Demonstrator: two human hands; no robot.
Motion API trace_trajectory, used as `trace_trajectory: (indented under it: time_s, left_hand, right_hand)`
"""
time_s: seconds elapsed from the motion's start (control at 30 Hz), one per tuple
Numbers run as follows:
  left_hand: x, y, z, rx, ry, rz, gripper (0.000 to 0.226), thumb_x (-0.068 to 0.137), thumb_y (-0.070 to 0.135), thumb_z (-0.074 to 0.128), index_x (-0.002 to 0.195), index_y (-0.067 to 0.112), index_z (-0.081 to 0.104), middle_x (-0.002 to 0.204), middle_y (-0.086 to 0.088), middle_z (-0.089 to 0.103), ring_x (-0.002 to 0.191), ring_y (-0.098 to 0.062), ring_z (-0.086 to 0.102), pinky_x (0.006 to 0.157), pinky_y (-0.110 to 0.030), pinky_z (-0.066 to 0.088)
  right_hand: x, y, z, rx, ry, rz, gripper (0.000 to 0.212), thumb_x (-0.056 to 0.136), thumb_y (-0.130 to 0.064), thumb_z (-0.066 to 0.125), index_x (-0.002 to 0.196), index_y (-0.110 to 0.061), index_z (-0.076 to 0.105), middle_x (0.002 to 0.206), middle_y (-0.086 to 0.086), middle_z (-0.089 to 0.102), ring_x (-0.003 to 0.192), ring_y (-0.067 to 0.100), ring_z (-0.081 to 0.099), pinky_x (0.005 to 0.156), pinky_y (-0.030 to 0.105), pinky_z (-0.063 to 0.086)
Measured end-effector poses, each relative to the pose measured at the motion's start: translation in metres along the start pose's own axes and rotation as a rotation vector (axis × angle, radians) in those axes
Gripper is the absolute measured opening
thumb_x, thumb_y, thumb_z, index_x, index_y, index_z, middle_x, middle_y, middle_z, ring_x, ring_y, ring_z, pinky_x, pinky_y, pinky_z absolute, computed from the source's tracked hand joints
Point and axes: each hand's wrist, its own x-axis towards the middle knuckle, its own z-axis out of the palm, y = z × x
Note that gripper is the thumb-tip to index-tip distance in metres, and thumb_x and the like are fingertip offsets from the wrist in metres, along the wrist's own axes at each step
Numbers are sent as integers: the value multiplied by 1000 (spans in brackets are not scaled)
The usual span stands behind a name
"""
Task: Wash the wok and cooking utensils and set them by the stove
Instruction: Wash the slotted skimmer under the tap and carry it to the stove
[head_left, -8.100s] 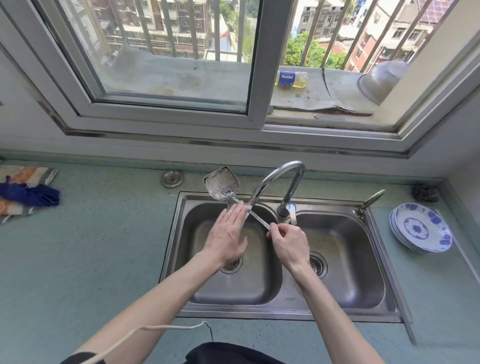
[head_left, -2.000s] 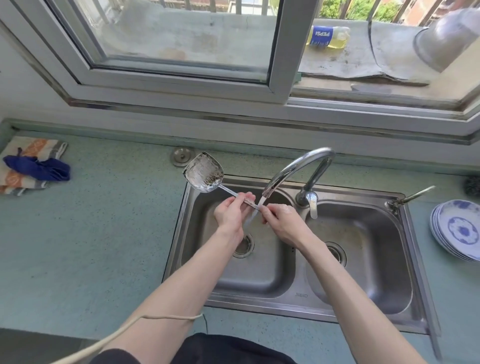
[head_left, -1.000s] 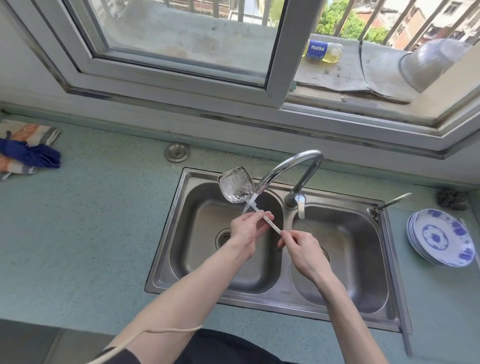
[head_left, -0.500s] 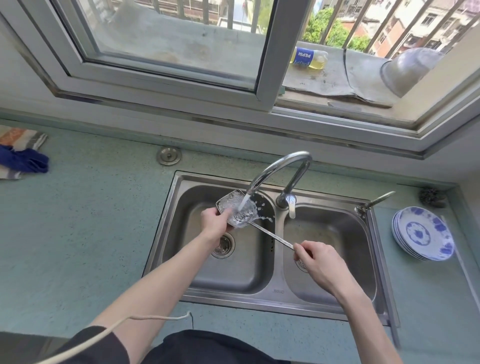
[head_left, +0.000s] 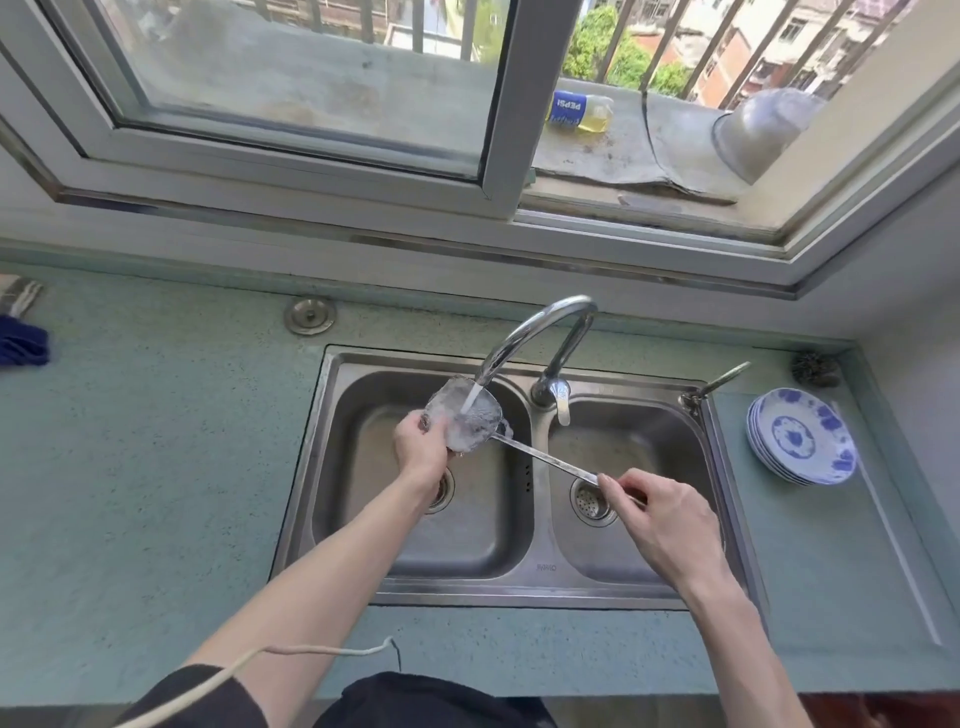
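Steel, flat-bladed and long-handled, the metal cooking spatula (head_left: 524, 451) lies across the double sink: its blade sits over the left basin directly under the water stream, and its thin handle crosses the divider toward the right basin. The left hand (head_left: 422, 448) grips the near edge of the blade, fingers curled round it. The right hand (head_left: 658, 512) pinches the far end of the handle between thumb and curled fingers, above the right basin's strainer.

Water runs from the curved chrome faucet (head_left: 540, 338), mounted behind the divider of the stainless steel double sink (head_left: 332, 467). A drain shows in each basin, the left one partly hidden by the left wrist. A small second tap (head_left: 714, 384) stands at the sink's back right corner.

Around the sink spreads a pale green speckled counter (head_left: 156, 467). On it, to the right, a stack of blue-and-white patterned plates (head_left: 800, 436) sits near the wall, with a dark scouring pad (head_left: 814, 369) just behind it in the corner. A round metal cap (head_left: 310, 315) is set into the counter behind the sink's left corner, and a blue cloth (head_left: 23, 345) lies at the far left edge. The counter's left stretch offers wide open surface; the right strip is narrower, bounded by the wall.

Behind runs a white-framed sliding window (head_left: 498, 130), half open, with a lying Pepsi bottle (head_left: 579, 111) and an overturned metal bowl (head_left: 763, 130) on the outer ledge.
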Motion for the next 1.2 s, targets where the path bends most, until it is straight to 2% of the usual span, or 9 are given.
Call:
trace_trajectory:
  time_s: [0.17, 0.27, 0.37, 0.43, 0.53, 0.63, 0.77, 0.87, 1.2]
  left_hand:
    - [7, -6, 2, 163, 23, 64, 45, 103, 33, 49, 62, 13, 50, 60, 1, 49, 59, -18, 41, 56, -34, 34]
    - [5, -7, 5, 136, -54, 29, 36, 100, 24, 52, 68, 9, 59, 65, -5, 57, 62, -22, 52, 57, -35, 45]
    - [0, -13, 3, 118, -61, 25, 17, 76, 26, 72, 80, 10, 70, 76, -10, 74, 66, -25, 67, 64, -45, 60]
    - [-9, -13, -2, 133, 11, 23, 22, 69, 29, 76, 79, 10, 69, 71, -4, 74, 61, -17, 62, 62, -38, 57]
    - [-25, 1, -4, 173, 145, 45, 31, 81, 30, 78, 65, 13, 58, 57, 6, 54, 57, -16, 43, 55, -34, 38]
    - [-32, 8, -2, 30, 184, -6, 17, 90, 27, 71, 80, 14, 74, 71, 6, 66, 62, -13, 54, 58, -25, 45]
    - [-38, 20, 9, -348, 114, -232, 3, 93, 3, 65, 92, 4, 68, 81, -13, 68, 67, -22, 62, 70, -40, 59]
    - [-44, 27, 19, -486, 53, -316, 15, 91, -13, 55, 98, -1, 60, 89, -18, 65, 71, -24, 62, 68, -40, 62]
    - [-43, 38, 15, -521, -265, -464, 7, 100, 4, 57, 97, 0, 62, 83, -16, 73, 68, -24, 74, 56, -30, 62]
  right_hand:
    - [-4, 2, -11, 2, 20, 12, 40, 95, -62, 57, 68, -32, 62, 62, -8, 65, 66, 19, 63, 57, 31, 41]
    - [-4, 4, -15, -15, 44, 20, 40, 95, -62, 57, 67, -33, 60, 60, -10, 63, 65, 18, 62, 57, 30, 40]
    - [2, 10, -16, 1, 23, 11, 41, 95, -61, 57, 64, -35, 58, 59, -11, 62, 64, 17, 60, 56, 29, 37]
    - [3, 14, -16, 17, 12, -3, 42, 95, -61, 58, 65, -32, 62, 58, -11, 62, 64, 16, 61, 56, 29, 37]
    - [7, 19, -14, 29, 24, -7, 46, 94, -62, 58, 64, -28, 66, 60, -9, 64, 67, 21, 62, 58, 30, 38]
    - [13, 19, -14, 56, 46, -20, 46, 93, -63, 59, 67, -27, 70, 62, -9, 66, 68, 23, 61, 59, 31, 39]
    - [13, 11, -17, 71, 82, -30, 44, 94, -60, 61, 69, -25, 72, 64, -8, 67, 68, 24, 60, 60, 31, 36]
    - [9, -2, -14, 72, 121, -21, 43, 95, -57, 61, 72, -22, 72, 69, -3, 71, 74, 29, 67, 60, 31, 37]
    - [7, -73, 52, 283, 22, 125, 42, 100, -52, 55, 71, -21, 60, 74, 1, 72, 81, 32, 67, 66, 37, 40]
